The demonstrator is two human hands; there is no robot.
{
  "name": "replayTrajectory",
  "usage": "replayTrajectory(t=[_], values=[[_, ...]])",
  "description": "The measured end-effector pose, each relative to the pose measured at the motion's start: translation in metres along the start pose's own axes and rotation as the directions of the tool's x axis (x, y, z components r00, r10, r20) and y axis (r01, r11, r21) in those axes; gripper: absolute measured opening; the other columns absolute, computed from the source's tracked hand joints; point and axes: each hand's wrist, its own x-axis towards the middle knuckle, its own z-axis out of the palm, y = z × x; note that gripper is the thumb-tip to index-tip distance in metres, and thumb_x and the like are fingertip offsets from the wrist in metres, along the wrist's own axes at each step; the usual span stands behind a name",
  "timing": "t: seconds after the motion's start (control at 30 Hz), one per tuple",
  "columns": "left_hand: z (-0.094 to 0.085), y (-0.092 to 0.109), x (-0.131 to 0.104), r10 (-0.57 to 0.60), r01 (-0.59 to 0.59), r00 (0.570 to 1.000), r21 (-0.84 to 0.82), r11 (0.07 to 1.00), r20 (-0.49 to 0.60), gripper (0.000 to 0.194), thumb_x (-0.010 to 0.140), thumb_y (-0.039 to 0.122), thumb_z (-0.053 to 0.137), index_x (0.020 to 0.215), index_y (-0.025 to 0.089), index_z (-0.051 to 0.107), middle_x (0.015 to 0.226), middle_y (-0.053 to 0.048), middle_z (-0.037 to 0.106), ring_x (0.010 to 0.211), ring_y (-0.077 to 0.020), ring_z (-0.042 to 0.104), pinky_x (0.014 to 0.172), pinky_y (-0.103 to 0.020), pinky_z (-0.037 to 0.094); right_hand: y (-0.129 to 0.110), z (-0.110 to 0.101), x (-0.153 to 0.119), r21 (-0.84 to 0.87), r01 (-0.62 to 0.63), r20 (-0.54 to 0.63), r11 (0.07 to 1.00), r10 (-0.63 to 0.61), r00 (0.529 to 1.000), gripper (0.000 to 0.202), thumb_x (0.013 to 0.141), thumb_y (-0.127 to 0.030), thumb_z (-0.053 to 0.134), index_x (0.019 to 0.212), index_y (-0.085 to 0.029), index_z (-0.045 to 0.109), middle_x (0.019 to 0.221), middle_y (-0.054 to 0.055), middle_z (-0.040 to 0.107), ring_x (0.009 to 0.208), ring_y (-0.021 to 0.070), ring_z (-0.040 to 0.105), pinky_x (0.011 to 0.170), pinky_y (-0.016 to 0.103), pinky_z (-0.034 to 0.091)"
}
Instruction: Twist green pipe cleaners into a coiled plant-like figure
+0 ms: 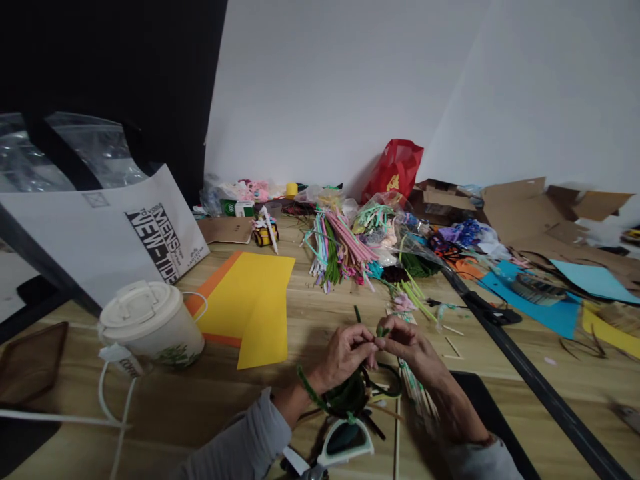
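My left hand (345,353) and my right hand (407,343) meet in front of me, fingertips pinched together on a small piece of green pipe cleaner (383,331). Behind the left fingers a dark green stem end (357,313) sticks up; whether it belongs to the same piece I cannot tell. Under the hands lies a coil of dark green pipe cleaner (347,395), with a fuzzy green end (310,388) beside my left wrist. Nearest to me is a white-rimmed loop (346,445) that looks like a scissors handle. Thin sticks (419,393) lie below my right hand.
Bundled coloured pipe cleaners (340,250) lie beyond the hands. Yellow paper (263,300) and a lidded white cup (155,327) are on the left, near a large white bag (100,233). A black strip (525,367) crosses the table at right. Cardboard boxes (525,210) stand behind.
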Motion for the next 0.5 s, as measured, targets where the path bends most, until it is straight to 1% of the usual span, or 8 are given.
replayTrajectory(t=[0.1, 0.17, 0.23, 0.33, 0.5], values=[[0.002, -0.001, -0.002, 0.067, -0.053, 0.994, 0.163, 0.985, -0.083, 0.019, 0.081, 0.030, 0.056, 0.070, 0.015, 0.054, 0.055, 0.001, 0.056, 0.052, -0.0110, 0.053, 0.056, -0.022, 0.040, 0.001, 0.011, 0.000, -0.034, 0.048, -0.100, 0.998, -0.051, 0.994, 0.027, 0.070, -0.037, 0.071, 0.066, -0.020, 0.051, 0.063, -0.003, 0.051, 0.060, 0.0139, 0.049, 0.059, 0.026, 0.040], [0.003, -0.001, -0.003, 0.081, -0.047, 0.988, 0.245, 0.968, -0.134, 0.019, 0.081, 0.028, 0.054, 0.067, 0.015, 0.054, 0.054, 0.002, 0.054, 0.052, -0.0102, 0.051, 0.055, -0.021, 0.038, 0.003, 0.018, 0.000, -0.095, 0.081, -0.195, 0.992, -0.099, 0.976, 0.026, 0.072, -0.034, 0.069, 0.064, -0.020, 0.048, 0.061, -0.004, 0.049, 0.059, 0.0133, 0.046, 0.058, 0.026, 0.038], [0.003, -0.001, -0.003, 0.075, -0.022, 0.980, 0.276, 0.961, -0.182, 0.021, 0.081, 0.028, 0.054, 0.064, 0.015, 0.053, 0.052, 0.002, 0.051, 0.050, -0.0095, 0.049, 0.054, -0.020, 0.037, 0.004, 0.024, -0.001, -0.150, 0.096, -0.268, 0.984, -0.134, 0.954, 0.024, 0.073, -0.031, 0.066, 0.062, -0.020, 0.047, 0.059, -0.004, 0.047, 0.058, 0.0128, 0.043, 0.057, 0.025, 0.035], [0.003, -0.003, -0.001, 0.041, 0.006, 0.978, 0.225, 0.974, -0.205, 0.023, 0.080, 0.032, 0.056, 0.064, 0.015, 0.055, 0.050, 0.003, 0.051, 0.047, -0.0092, 0.048, 0.051, -0.020, 0.038, 0.006, 0.029, 0.000, -0.166, 0.111, -0.301, 0.980, -0.158, 0.940, 0.021, 0.075, -0.029, 0.063, 0.063, -0.020, 0.048, 0.059, -0.004, 0.047, 0.058, 0.0126, 0.042, 0.056, 0.024, 0.034], [0.000, -0.003, 0.003, -0.020, 0.029, 0.988, 0.056, 0.998, -0.155, 0.028, 0.079, 0.040, 0.057, 0.067, 0.014, 0.056, 0.050, 0.001, 0.053, 0.047, -0.0107, 0.051, 0.051, -0.022, 0.042, 0.007, 0.025, 0.000, -0.181, 0.123, -0.282, 0.976, -0.171, 0.944, 0.027, 0.083, -0.039, 0.057, 0.065, -0.019, 0.053, 0.061, -0.003, 0.048, 0.060, 0.0136, 0.045, 0.057, 0.025, 0.035]])
